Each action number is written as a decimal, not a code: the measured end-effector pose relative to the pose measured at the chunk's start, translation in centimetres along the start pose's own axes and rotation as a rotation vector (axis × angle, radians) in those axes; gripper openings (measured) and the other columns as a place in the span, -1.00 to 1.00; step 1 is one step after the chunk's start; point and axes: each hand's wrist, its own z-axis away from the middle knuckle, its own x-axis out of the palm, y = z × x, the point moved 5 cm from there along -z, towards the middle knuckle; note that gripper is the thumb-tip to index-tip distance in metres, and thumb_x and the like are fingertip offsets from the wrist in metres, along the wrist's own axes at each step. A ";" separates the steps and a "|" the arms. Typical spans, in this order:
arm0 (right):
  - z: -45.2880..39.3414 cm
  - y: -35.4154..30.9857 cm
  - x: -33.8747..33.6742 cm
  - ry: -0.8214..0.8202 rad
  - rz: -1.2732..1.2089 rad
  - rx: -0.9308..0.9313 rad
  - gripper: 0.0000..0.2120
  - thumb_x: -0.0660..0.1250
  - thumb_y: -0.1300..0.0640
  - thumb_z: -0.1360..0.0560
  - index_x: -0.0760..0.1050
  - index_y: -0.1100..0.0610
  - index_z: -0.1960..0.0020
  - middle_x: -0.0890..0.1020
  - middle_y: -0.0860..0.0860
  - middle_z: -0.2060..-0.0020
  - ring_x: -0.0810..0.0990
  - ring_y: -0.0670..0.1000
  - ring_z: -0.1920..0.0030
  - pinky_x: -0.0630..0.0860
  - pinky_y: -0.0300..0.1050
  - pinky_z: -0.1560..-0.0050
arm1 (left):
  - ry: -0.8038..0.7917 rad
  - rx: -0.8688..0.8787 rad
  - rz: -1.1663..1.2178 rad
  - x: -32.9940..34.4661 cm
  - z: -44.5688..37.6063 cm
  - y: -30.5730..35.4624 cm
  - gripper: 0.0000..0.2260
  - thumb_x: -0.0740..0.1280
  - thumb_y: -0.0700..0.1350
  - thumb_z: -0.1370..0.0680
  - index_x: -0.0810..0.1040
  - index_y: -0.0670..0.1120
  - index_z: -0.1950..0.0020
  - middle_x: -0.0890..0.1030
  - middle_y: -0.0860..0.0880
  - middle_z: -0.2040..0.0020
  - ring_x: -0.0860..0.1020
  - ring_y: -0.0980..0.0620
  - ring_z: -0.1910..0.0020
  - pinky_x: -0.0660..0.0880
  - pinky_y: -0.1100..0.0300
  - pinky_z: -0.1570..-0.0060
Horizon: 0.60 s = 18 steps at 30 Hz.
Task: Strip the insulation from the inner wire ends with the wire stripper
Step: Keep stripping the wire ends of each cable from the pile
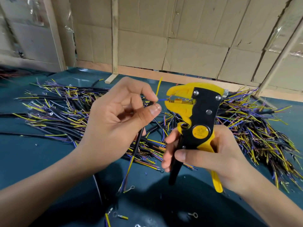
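Loose terminals: 2 small ring terminals [193, 215] and a yellow-sleeved one [122, 217] lie on the dark teal worktop [32, 158], nearer the camera than the wire stripper.
Wire stripper: yellow and black wire stripper [195, 122], held upright above the worktop, head up, its jaws facing left and parted.
Right hand: right hand [201, 154] grips both stripper handles, fingers curled round the black one, thumb across the front.
Left hand: left hand [121, 112], just left of the stripper head, pinches a black cable [138, 141] between thumb and fingertips near its top end.
Cable: the black sheath hangs down from the left hand, below and left of the stripper; its lower inner wires end in a ring terminal near the worktop.
Blue inner wire: blue inner wire [162, 99] runs from the pinch rightward, its tip between the stripper's jaws.
Yellow inner wire: yellow inner wire [159, 86] stands up from the same pinch, just left of the stripper head, clear of it.
Cable pile: cable pile [62, 112] of black cables with yellow and purple ends spreads over the worktop behind the stripper, on both sides.
Wall: cardboard sheets [180, 33] and wooden battens stand behind the pile.
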 end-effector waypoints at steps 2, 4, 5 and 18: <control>0.1 -0.2 0.0 -0.006 0.004 -0.006 -0.76 0.51 0.34 -0.47 0.65 0.06 -0.04 0.74 0.06 0.02 0.72 0.05 -0.04 0.63 -0.04 -0.08 | -0.003 -0.001 0.007 -0.1 0.0 0.0 -0.85 0.40 -0.17 -0.54 0.52 0.06 -0.01 0.41 -0.16 0.41 0.52 -0.11 0.50 0.45 0.12 0.44; 0.2 -0.3 -0.1 -0.019 -0.010 -0.016 -0.75 0.49 0.36 -0.48 0.65 0.06 -0.05 0.74 0.07 0.01 0.71 0.04 -0.03 0.63 -0.03 -0.09 | -0.010 -0.007 0.017 -0.2 0.0 0.0 -0.84 0.41 -0.17 -0.54 0.53 0.08 -0.01 0.41 -0.17 0.40 0.52 -0.10 0.50 0.45 0.14 0.43; 0.1 -0.3 -0.1 -0.024 -0.019 -0.023 -0.75 0.48 0.37 -0.48 0.64 0.08 -0.05 0.74 0.09 0.02 0.71 0.04 -0.01 0.63 -0.02 -0.07 | -0.017 -0.004 0.021 -0.2 -0.1 0.0 -0.84 0.41 -0.17 -0.54 0.53 0.08 -0.01 0.42 -0.17 0.40 0.52 -0.10 0.50 0.45 0.15 0.43; 0.1 -0.4 0.2 -0.103 -0.069 -0.009 -0.78 0.46 0.44 -0.45 0.61 0.23 -0.04 0.70 0.08 0.17 0.69 0.07 0.14 0.61 -0.05 0.05 | -0.095 0.024 -0.032 -0.1 -0.2 0.5 -0.87 0.41 -0.17 -0.55 0.54 0.04 -0.01 0.41 -0.15 0.42 0.49 -0.10 0.49 0.44 0.15 0.42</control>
